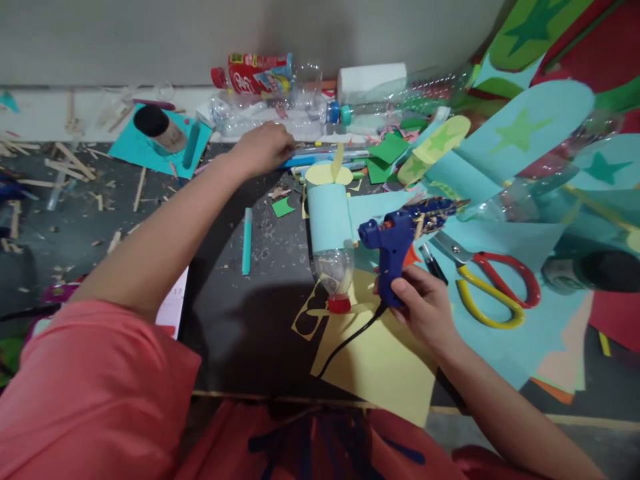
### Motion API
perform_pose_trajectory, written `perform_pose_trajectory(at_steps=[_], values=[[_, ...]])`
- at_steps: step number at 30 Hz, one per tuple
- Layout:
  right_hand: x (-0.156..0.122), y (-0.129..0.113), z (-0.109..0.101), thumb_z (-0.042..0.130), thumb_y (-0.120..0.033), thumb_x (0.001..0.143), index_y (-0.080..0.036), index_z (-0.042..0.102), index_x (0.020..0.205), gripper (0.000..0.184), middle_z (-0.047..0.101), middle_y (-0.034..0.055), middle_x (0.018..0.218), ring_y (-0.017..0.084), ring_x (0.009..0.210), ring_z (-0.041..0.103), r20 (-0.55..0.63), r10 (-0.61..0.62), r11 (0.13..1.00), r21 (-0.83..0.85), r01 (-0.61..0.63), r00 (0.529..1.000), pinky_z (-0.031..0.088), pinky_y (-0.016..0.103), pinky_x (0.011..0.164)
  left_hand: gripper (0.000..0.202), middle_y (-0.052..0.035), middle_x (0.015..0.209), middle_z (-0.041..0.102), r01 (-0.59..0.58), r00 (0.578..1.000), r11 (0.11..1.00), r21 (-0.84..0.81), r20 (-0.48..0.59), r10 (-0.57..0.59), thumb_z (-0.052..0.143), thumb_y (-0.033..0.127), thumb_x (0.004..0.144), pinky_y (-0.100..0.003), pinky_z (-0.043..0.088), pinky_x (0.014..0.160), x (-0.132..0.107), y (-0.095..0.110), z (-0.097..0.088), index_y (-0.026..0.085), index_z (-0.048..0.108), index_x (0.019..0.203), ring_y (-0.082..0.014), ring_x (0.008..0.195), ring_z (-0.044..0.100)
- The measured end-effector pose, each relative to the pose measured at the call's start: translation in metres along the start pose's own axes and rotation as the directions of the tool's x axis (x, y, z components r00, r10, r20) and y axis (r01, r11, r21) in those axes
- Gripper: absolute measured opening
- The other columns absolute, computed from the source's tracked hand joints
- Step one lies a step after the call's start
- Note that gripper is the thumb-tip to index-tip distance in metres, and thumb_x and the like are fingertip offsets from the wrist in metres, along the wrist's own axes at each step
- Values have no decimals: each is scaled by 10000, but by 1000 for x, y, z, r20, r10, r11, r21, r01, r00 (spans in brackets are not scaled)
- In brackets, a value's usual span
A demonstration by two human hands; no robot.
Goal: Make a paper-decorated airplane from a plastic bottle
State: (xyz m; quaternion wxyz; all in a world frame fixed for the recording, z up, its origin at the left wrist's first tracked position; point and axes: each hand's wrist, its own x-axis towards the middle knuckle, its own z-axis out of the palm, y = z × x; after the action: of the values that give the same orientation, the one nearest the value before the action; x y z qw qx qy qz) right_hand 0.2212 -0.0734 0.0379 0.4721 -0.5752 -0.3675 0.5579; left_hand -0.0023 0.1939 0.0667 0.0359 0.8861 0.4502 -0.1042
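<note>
My right hand (425, 300) grips the handle of a dark blue hot glue gun (393, 257), its nozzle end crusted with dried glue and wood bits. A black cord trails from the handle. My left hand (267, 147) reaches to the back of the table beside several pens (310, 160); its fingers are curled, and anything in them is hidden. Between the hands lies a clear plastic bottle (335, 267) with a red cap, wrapped in light blue paper (329, 217) with yellow paper pieces (330, 175) at its far end. A turquoise stick-like piece (247, 241) lies left of it.
Scissors (490, 287) with red and yellow handles lie on blue paper at right. Yellow paper (375, 360) sits at the front edge. Plastic bottles (260, 73) line the wall. Wood scraps (75, 163) litter the left; star-decorated paper pieces (520, 130) stand at right.
</note>
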Motion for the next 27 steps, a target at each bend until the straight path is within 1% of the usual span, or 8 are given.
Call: perform_pose_trajectory(at_steps=[4,7,11,13,15,19,23,27], values=[[0,0,0,756,-631,698,-173,654,725,470,590,-24,502,43,296,375,19,15,1000,19,-16,1000,267,181,277,419,-148,1261,612,17,990,996,-90,-139,-29,356,267,938,-351,394,960,-35,-16,-22,110,610,1233,-225,1103,514],[0,-2,0,766,-646,677,-170,657,729,491,651,7,557,40,290,371,26,40,998,42,-41,999,254,187,276,419,-92,1121,647,151,946,957,-249,-246,-213,358,322,934,-325,407,873,-81,-27,-35,103,566,1226,-162,955,534],[-2,-1,-1,779,-610,696,-172,656,689,456,547,-33,477,44,295,374,61,67,995,73,-71,996,252,188,295,584,-11,918,631,133,966,839,-528,-121,-229,560,514,858,-275,413,799,-120,-32,-22,178,465,1325,-107,807,492],[-3,0,-1,781,-602,701,-174,658,683,445,505,-46,452,50,295,377,72,67,995,69,-72,995,251,190,297,488,17,748,583,124,988,833,-539,-8,-153,516,633,828,-275,405,714,-123,-32,-7,196,609,1023,-114,706,446],[-3,2,-2,788,-598,695,-174,668,693,441,513,-43,460,52,297,385,73,66,995,72,-71,995,252,191,299,487,12,691,548,85,996,883,-462,7,-92,427,659,845,-277,393,686,-121,-32,5,199,572,778,-123,686,420],[-3,1,-2,804,-591,681,-172,682,710,437,531,-42,481,44,293,394,66,60,993,102,-67,996,257,184,307,327,-27,860,656,90,996,966,-243,13,-89,434,483,889,-284,407,684,-119,-32,10,203,602,893,-155,757,489],[-2,0,-1,803,-596,680,-172,670,694,445,491,-57,463,44,295,388,68,63,993,91,-69,996,257,183,305,433,-118,1242,655,12,997,985,-173,-71,-24,492,456,901,-395,439,971,-105,-19,16,157,589,1199,-263,1107,555],[-1,1,0,787,-616,687,-168,645,675,469,483,-59,465,39,298,382,70,52,995,80,-57,996,251,180,308,350,-139,1170,674,27,986,975,-220,-154,-62,522,415,897,-391,464,897,-74,-5,34,190,620,1147,-292,1090,599]])
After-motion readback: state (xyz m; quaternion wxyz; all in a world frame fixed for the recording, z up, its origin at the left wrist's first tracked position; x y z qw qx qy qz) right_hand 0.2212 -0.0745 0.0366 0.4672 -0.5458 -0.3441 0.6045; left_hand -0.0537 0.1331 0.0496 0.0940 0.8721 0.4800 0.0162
